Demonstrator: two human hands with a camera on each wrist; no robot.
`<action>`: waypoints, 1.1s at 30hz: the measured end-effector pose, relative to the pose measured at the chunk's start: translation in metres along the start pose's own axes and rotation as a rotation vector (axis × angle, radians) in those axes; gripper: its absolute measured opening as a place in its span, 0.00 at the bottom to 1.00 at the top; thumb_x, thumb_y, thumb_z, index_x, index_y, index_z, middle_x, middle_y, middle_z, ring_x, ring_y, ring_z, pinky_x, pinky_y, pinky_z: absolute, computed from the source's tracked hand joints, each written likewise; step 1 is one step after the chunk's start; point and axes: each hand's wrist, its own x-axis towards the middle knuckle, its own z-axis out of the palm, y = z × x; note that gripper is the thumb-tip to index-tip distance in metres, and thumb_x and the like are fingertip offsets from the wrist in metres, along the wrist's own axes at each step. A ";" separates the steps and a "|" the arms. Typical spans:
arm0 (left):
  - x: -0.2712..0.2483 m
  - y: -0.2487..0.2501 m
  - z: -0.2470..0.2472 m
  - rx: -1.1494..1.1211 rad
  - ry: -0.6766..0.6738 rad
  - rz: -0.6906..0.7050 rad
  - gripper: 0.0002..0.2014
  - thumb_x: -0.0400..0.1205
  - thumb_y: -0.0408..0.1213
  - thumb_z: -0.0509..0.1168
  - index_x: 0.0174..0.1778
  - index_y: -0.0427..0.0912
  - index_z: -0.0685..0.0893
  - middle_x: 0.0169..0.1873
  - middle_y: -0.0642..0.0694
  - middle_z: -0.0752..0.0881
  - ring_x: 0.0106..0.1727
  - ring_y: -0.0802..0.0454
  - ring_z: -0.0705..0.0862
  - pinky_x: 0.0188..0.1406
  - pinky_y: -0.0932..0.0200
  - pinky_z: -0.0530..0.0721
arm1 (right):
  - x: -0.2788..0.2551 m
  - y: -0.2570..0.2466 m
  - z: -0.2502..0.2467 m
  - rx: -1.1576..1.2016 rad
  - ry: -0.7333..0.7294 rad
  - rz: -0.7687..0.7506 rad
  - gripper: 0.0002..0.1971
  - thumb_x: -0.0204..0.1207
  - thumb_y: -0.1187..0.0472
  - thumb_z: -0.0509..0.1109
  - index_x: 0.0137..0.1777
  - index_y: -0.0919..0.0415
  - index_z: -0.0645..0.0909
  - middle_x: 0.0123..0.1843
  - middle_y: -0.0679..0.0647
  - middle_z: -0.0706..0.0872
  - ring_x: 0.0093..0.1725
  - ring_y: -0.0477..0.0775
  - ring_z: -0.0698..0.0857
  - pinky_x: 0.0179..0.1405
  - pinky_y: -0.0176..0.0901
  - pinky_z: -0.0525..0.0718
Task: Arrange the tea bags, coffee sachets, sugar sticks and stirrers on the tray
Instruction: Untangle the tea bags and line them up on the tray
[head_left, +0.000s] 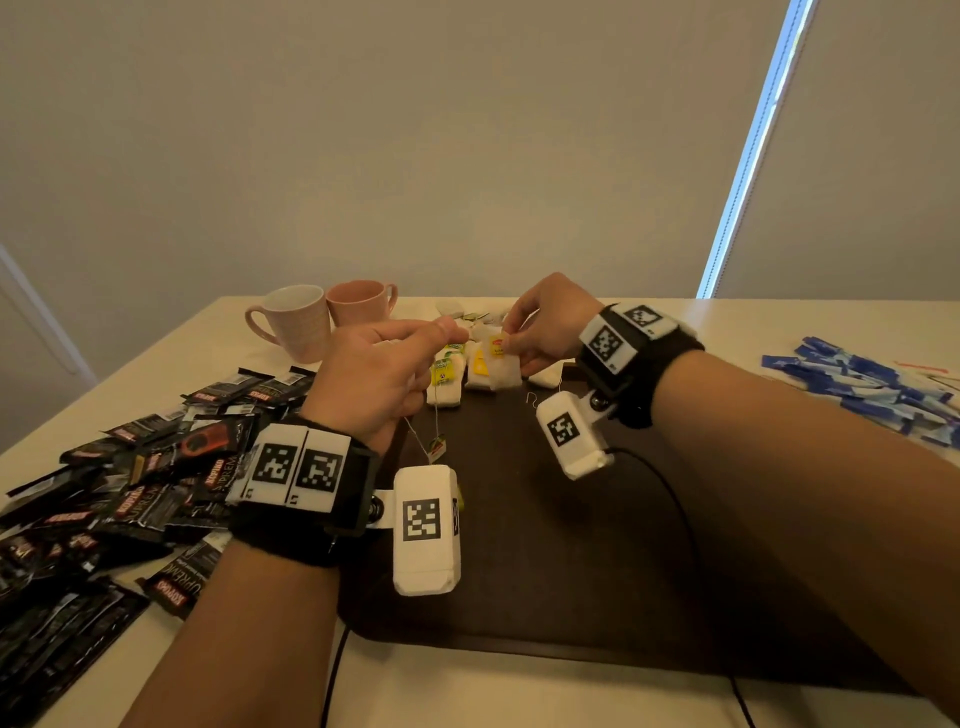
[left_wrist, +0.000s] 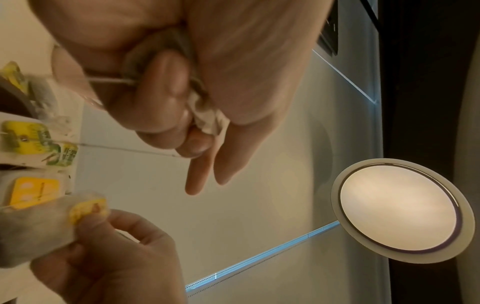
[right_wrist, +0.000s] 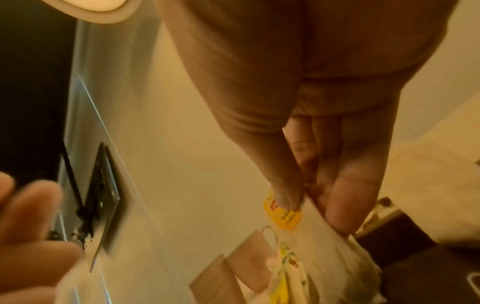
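Both hands are up over the far end of the dark tray (head_left: 545, 545), which lies flat on the pale tabletop (head_left: 467, 696). The right hand (head_left: 545, 325) has its grip clamped on a white tea bag (head_left: 503, 370), thumb and fingertips pinching it at the top where the yellow tag (head_left: 497, 345) sits; the right wrist view shows that pinch close up, thumb pressed on the yellow tag (right_wrist: 283, 218) with the bag (right_wrist: 335, 253) hanging below. The left hand (head_left: 382, 379) has its fingers curled in, its grip closed around a crumpled tea bag (left_wrist: 207, 115) tucked into the palm, and a thin string runs down from that fist to a small green tag (head_left: 436, 447) dangling above the tray. Beneath and between the hands, a row of tea bags (head_left: 457, 376) with yellow and green tags lies across the tray's far edge, with a few more tea bags on the tabletop just beyond. To the left, a big heap of black coffee sachets (head_left: 119, 493) is spread over the tabletop, reaching up to the tray's left side. Far right, well apart from the tray, lies a pile of blue sugar sticks (head_left: 878, 389). Two pink mugs (head_left: 322, 319) stand side by side at the back left, near the tabletop's far edge.
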 end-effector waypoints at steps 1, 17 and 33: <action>0.000 0.000 0.000 0.002 -0.004 0.000 0.10 0.84 0.40 0.67 0.44 0.41 0.92 0.22 0.48 0.68 0.21 0.57 0.63 0.15 0.67 0.59 | 0.005 0.000 0.003 -0.022 -0.002 0.020 0.04 0.75 0.66 0.78 0.45 0.61 0.85 0.47 0.59 0.89 0.36 0.53 0.91 0.29 0.39 0.89; 0.003 -0.003 -0.004 -0.016 -0.042 -0.008 0.13 0.83 0.43 0.66 0.40 0.44 0.94 0.23 0.47 0.68 0.22 0.55 0.63 0.16 0.66 0.60 | 0.048 0.016 0.024 -0.103 0.052 0.105 0.15 0.71 0.66 0.81 0.57 0.67 0.88 0.45 0.58 0.90 0.42 0.53 0.91 0.38 0.40 0.90; 0.004 -0.005 -0.005 -0.004 -0.044 0.002 0.12 0.83 0.42 0.67 0.44 0.41 0.93 0.22 0.48 0.69 0.22 0.56 0.63 0.16 0.66 0.60 | 0.034 0.000 0.032 -0.622 -0.139 -0.161 0.10 0.67 0.58 0.85 0.46 0.59 0.90 0.49 0.54 0.90 0.47 0.54 0.89 0.37 0.36 0.84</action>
